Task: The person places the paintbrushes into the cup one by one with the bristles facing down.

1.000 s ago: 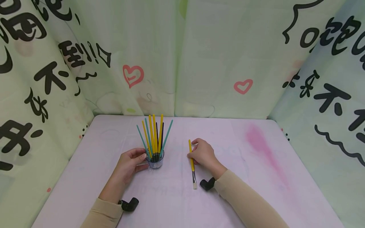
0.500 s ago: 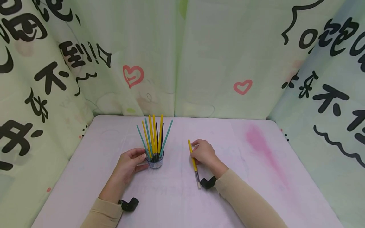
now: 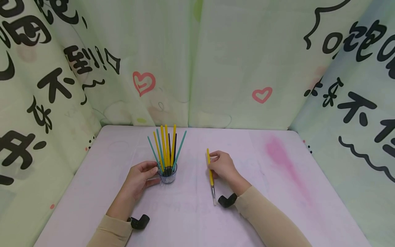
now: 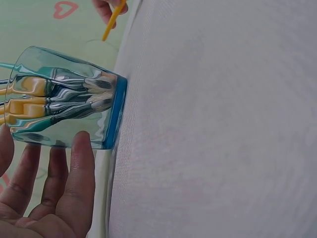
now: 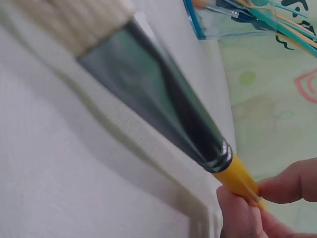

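A clear cup (image 3: 168, 179) with a bluish base stands on the table, holding several paintbrushes (image 3: 166, 147) with bristles down. Their handles are yellow, teal and dark. My left hand (image 3: 142, 175) is at the cup's left side; in the left wrist view its fingertips (image 4: 81, 148) touch the wall, fingers fairly straight. To the right of the cup, my right hand (image 3: 222, 166) pinches a yellow-handled flat paintbrush (image 3: 211, 176) between thumb and fingers. Its pale bristles (image 5: 74, 22) point toward me, low over the table; whether they touch it I cannot tell.
A pale pink-white cloth covers the table (image 3: 185, 219), with a stronger pink patch (image 3: 285, 161) at the right. Light green curtains (image 3: 228, 61) with black writing and red hearts hang behind and on both sides. Black wrist mounts (image 3: 140, 222) show on both arms.
My right hand has shifted slightly right with the paintbrush. The brush has turned in its fingers, so the bristles now show narrow instead of broad. My left hand and the cup stay put.
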`<state>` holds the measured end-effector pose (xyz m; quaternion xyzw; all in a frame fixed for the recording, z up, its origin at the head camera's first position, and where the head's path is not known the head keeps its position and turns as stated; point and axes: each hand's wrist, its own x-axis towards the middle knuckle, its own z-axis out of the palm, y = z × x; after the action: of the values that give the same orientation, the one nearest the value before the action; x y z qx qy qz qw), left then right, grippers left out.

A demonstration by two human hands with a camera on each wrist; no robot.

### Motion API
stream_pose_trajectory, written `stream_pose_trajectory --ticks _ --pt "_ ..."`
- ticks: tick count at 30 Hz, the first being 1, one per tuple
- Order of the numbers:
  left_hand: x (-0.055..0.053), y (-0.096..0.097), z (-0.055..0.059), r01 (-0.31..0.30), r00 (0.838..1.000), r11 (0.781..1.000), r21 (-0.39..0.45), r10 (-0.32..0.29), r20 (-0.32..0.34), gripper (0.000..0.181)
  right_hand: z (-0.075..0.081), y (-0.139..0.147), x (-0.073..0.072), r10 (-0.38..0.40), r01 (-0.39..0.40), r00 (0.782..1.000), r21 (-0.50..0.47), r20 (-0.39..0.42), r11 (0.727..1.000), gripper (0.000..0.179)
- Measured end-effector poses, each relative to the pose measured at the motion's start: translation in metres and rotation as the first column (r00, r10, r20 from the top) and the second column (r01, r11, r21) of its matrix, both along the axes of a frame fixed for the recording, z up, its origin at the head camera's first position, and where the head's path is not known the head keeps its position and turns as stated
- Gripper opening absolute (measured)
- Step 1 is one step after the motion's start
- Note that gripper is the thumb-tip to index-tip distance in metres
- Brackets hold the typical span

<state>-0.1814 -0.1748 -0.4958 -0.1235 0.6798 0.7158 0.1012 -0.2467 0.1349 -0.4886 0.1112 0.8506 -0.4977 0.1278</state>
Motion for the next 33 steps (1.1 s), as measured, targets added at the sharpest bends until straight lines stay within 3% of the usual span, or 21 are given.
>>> stream_pose_trajectory --ticks 14,26,33 --pt "-0.001 0.000 0.000 -0.002 1.000 1.000 0.007 0.002 0.010 0.035 0.018 -0.001 0.006 -0.095 0.073 0.990 -0.200 -0.103 0.977 0.053" --pt "-0.001 0.000 0.000 -0.007 1.000 1.000 0.014 0.007 0.008 0.035 0.033 -0.010 0.011 -0.177 0.095 0.962 -0.351 -0.209 0.931 0.053" --pt "-0.001 0.000 0.000 -0.008 1.000 1.000 0.012 0.008 0.009 0.035 0.040 -0.018 0.013 -0.225 0.082 0.938 -0.462 -0.265 0.883 0.052"
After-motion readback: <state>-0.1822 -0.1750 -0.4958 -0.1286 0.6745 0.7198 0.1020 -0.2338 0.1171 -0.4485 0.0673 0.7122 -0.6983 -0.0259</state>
